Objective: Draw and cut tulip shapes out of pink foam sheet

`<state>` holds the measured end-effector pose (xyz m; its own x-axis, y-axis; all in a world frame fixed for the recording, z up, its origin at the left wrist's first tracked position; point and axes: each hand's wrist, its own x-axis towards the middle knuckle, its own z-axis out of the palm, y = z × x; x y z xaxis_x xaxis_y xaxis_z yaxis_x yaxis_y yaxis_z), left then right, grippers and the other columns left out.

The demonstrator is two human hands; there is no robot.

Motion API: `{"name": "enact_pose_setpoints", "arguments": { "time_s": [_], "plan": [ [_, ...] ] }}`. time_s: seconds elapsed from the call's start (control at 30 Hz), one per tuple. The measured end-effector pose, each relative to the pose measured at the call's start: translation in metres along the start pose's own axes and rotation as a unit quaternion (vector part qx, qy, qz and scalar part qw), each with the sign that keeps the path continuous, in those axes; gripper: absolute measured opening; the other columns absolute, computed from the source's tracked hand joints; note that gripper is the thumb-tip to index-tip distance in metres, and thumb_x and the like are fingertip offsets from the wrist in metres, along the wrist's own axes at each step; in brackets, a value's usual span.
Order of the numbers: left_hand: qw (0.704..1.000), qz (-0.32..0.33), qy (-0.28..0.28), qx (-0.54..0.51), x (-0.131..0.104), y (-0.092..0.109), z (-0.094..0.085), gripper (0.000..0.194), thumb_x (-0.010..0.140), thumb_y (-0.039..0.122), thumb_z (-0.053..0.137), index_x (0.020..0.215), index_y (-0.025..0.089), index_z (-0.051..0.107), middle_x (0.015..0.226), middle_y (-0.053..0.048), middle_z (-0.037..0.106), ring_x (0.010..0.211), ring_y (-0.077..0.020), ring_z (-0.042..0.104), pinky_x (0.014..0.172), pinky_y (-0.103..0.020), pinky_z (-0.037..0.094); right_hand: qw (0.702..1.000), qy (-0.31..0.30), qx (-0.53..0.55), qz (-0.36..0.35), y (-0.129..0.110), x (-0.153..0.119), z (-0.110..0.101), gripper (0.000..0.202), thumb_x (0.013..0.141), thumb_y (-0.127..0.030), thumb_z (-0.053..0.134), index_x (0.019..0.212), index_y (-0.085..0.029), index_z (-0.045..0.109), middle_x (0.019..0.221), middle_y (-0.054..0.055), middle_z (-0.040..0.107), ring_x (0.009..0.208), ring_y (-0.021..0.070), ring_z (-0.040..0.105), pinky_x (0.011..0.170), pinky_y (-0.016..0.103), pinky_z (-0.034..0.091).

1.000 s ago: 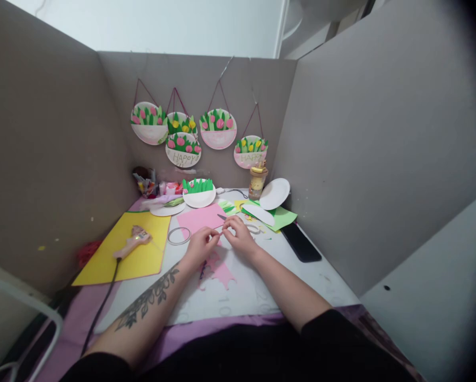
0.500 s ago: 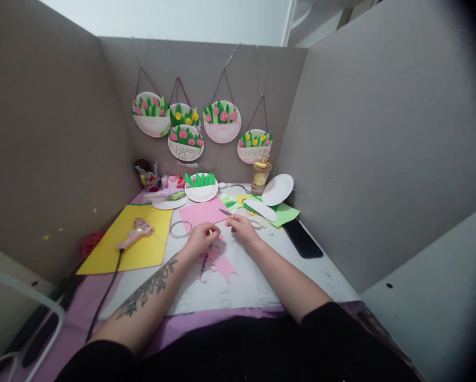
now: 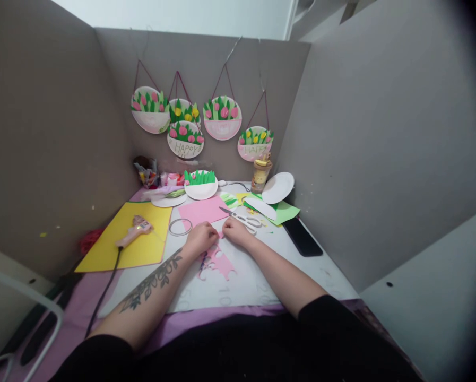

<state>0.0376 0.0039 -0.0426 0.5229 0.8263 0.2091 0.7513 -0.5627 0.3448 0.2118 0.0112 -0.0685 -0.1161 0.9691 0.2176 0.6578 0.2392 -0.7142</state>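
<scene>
My left hand (image 3: 201,239) and my right hand (image 3: 238,233) meet close together over the white table sheet, the fingers of both pinched. A small pink paper piece (image 3: 221,234) shows between the fingertips, mostly hidden by them. Just beneath my hands lies a pink paper scrap (image 3: 222,264) with rounded cut-outs along its edges. Scissors with white handles (image 3: 241,217) rest beyond my right hand, blades pointing left. Behind the hands is a pink paper sheet (image 3: 201,210).
At left, a glue gun (image 3: 138,229) lies on yellow paper (image 3: 102,249), beside a ring of tape (image 3: 180,227). A phone (image 3: 302,237) is at right. Farther back stand a plate with paper grass (image 3: 201,191), a cup (image 3: 260,178) and white plates (image 3: 278,188). Decorated plates (image 3: 222,127) hang on the partition.
My right hand has come nearer the body and closer to my left, fingers now closing at the pink piece. The scissors, earlier mostly covered by that hand, are now in plain sight.
</scene>
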Motion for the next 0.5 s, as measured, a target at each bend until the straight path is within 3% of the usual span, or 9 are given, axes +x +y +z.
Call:
{"name": "enact_pose_setpoints", "arguments": {
  "time_s": [0.13,0.5],
  "plan": [
    [1.0,-0.024,-0.01,-0.017,0.0017,-0.0015,0.0021,0.02,0.078,0.029,0.053,0.08,0.025,0.073,0.094,-0.002,0.063,0.083,-0.0159,0.059,0.068,-0.023,0.041,1.0,-0.021,-0.022,0.002,0.0003,0.0001,0.0012,0.012,0.063,-0.013,0.054,0.054,-0.015,0.062,0.06,0.002,0.06,0.069,0.0146,0.054,0.062,0.022,0.037],
    [0.997,-0.07,-0.021,-0.033,0.0026,0.0023,0.0017,0.019,0.075,0.031,0.056,0.08,0.025,0.073,0.096,-0.003,0.065,0.084,-0.0159,0.06,0.067,-0.023,0.04,0.994,0.003,-0.104,0.035,-0.0041,-0.0013,0.005,0.014,0.066,-0.016,0.053,0.059,-0.015,0.065,0.078,0.005,0.063,0.07,0.0132,0.054,0.059,0.022,0.034]
  ]
}}
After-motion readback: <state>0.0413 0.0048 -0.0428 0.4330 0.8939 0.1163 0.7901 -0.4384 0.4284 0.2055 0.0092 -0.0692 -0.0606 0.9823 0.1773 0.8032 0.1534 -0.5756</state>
